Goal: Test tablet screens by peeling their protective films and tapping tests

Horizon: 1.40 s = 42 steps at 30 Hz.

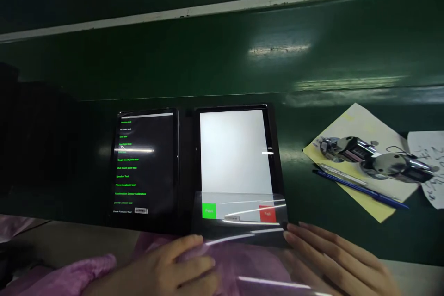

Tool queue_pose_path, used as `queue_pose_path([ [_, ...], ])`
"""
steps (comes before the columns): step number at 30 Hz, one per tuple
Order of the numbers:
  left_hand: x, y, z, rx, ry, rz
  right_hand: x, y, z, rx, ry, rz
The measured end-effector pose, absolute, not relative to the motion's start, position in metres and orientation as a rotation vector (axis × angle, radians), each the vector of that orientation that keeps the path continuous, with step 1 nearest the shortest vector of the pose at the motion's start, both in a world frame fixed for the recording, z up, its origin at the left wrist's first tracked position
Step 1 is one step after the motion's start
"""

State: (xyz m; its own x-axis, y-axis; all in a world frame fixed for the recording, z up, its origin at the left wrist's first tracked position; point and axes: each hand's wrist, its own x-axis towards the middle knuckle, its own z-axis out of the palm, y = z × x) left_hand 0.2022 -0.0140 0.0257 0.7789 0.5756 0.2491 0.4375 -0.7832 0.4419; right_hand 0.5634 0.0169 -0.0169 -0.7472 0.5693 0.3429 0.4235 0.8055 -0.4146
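A tablet with a bright white screen lies face up in front of me, showing a green Pass box and a red Fail box at its lower corners. A clear plastic film covers its lower end and extends down towards my body. My left hand grips the film's left edge with bent fingers. At the right edge, my right hand holds the film, its fingers long and close together and its thumb seen through the plastic. Left of this tablet lies a second tablet with a black screen and a list of mostly green test names.
On the green bench, to the right, lie yellow and white papers, a blue pen, a clear pen and shiny metal stamp-like devices. A pale strip crosses the bench behind. Dark shapes stand at far left.
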Motion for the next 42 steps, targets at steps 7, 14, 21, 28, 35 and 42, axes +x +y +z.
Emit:
queue_pose_path([
  [7, 0.193, 0.130, 0.024, 2.610, 1.089, 0.116, 0.523, 0.157, -0.042, -1.111, -2.440, 0.296],
  [14, 0.108, 0.134, 0.048, 2.225, 1.695, 0.516, 0.464, 0.146, -0.007, -1.005, -2.406, 0.092],
  [21, 0.025, 0.010, 0.020, 2.179, 1.977, 0.554, 0.451, 0.060, -0.021, -0.632, -2.582, -0.026],
  [28, 0.039, -0.029, -0.018, 2.341, 1.880, 0.509, 0.460, 0.074, -0.016, -0.767, -2.412, 0.163],
  [35, 0.027, -0.029, -0.014, 2.245, 1.885, 0.496, 0.454, 0.061, -0.022, -0.938, -2.510, 0.037],
  [42, 0.012, 0.079, -0.013, 1.742, 1.787, 1.040, 0.467, 0.138, -0.020, -1.187, -2.159, 0.362],
])
